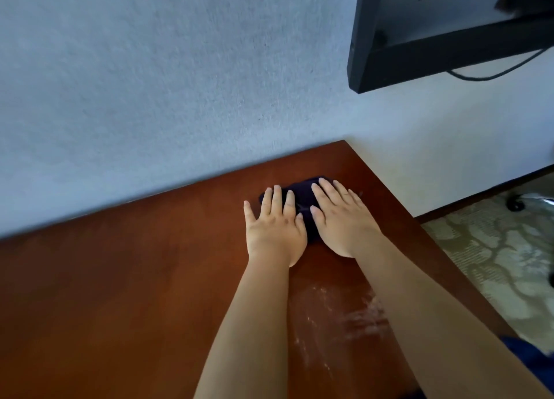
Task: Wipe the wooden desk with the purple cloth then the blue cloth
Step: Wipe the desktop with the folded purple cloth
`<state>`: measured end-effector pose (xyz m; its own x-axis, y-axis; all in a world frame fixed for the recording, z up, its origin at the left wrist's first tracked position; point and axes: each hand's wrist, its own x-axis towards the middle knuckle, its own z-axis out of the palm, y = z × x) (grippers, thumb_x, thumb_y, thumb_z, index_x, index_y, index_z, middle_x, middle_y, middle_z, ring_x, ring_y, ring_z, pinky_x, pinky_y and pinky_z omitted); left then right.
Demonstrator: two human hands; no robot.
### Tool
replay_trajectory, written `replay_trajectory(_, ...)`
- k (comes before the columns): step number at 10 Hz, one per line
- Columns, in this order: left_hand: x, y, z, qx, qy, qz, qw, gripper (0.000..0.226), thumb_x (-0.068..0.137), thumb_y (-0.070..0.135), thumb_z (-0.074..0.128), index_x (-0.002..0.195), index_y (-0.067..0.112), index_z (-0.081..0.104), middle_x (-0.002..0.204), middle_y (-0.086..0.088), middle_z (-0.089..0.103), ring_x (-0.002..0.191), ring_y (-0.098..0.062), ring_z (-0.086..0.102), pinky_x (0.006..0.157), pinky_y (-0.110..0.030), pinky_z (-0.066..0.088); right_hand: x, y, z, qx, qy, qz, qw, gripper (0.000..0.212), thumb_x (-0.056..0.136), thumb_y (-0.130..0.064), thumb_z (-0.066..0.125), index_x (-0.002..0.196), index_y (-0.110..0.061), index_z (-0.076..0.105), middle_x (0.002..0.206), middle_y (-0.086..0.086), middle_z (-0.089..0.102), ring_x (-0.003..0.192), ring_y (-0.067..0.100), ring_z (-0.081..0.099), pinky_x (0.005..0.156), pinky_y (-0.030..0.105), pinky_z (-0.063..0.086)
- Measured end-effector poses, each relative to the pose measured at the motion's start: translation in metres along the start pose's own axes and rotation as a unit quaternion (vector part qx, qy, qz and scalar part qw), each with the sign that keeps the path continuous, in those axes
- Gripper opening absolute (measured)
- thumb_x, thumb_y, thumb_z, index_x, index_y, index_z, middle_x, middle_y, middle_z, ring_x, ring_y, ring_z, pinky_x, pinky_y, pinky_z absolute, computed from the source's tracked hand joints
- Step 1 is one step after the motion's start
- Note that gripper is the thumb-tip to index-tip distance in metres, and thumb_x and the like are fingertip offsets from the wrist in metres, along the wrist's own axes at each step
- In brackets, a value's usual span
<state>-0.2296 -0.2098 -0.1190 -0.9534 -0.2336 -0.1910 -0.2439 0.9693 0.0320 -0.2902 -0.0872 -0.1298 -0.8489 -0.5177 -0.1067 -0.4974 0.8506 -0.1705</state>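
Purple cloth bunched dark on tabletop, near far right corner, close to wall. Mostly covered by both hands.

Left hand: flat, fingers straight and slightly spread, fingertips on cloth's left edge, heel of palm on bare wood. Right hand: flat, fingers straight, pressing down on cloth's right part. Neither hand curls round the cloth; both press it from above, side by side, thumbs nearly touching.

Progress, as judged: purple-cloth stage under way, not finished. Whitish powdery smears lie on wood nearer the person, between and under the forearms, so that patch likely needs another pass. Wide stretch of tabletop to the left looks plain brown; cannot tell whether wiped or not. Blue-cloth stage not begun. A blue fabric shows at lower right edge, beyond the right forearm; could be the blue cloth, but too little visible to be sure.

Surroundings: black monitor upper right with cable hanging below it; patterned carpet on floor to right; chair castor just visible.

Writing, brands, labels: none readable anywhere in view. Monitor frame shows no legible mark; cloth carries no visible tag.
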Motion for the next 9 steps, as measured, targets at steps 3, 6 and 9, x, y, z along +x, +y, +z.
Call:
replay_trajectory(3, 0.036, 0.000, -0.006, -0.015, 0.001, -0.020, 1.000, 0.056, 0.103, 0.037, 0.009, 0.155, 0.020, -0.003, 0.162, -0.003, -0.011, 0.148, -0.017, -0.013, 0.118, -0.054, -0.006, 0.038, 0.009, -0.005, 0.003, 0.002, -0.005, 1.000, 0.054, 0.104, -0.037, 0.012, 0.154, -0.020, 0.002, 0.162, -0.002, -0.004, 0.148, 0.017, -0.004, 0.121, 0.037, 0.000)
replay_trajectory(6, -0.023, 0.003, 0.004, -0.013, -0.010, -0.013, 1.000, 0.055, 0.103, 0.038, 0.008, 0.154, 0.021, -0.005, 0.162, -0.002, -0.012, 0.148, -0.017, -0.014, 0.118, -0.053, -0.005, -0.025, -0.004, 0.003, 0.008, -0.004, 0.006, 1.000, 0.054, 0.104, -0.038, 0.011, 0.154, -0.020, -0.001, 0.162, -0.001, -0.006, 0.148, 0.018, -0.005, 0.121, 0.037, -0.001)
replay_trajectory(9, -0.106, 0.002, 0.019, -0.010, -0.016, 0.013, 1.000, 0.055, 0.103, 0.040, 0.006, 0.154, 0.022, -0.006, 0.162, -0.002, -0.013, 0.148, -0.018, -0.015, 0.118, -0.053, -0.005, -0.110, -0.028, 0.015, -0.003, -0.010, 0.021, 1.000, 0.055, 0.104, -0.038, 0.010, 0.154, -0.020, -0.002, 0.162, 0.000, -0.005, 0.149, 0.019, -0.005, 0.121, 0.037, -0.001)
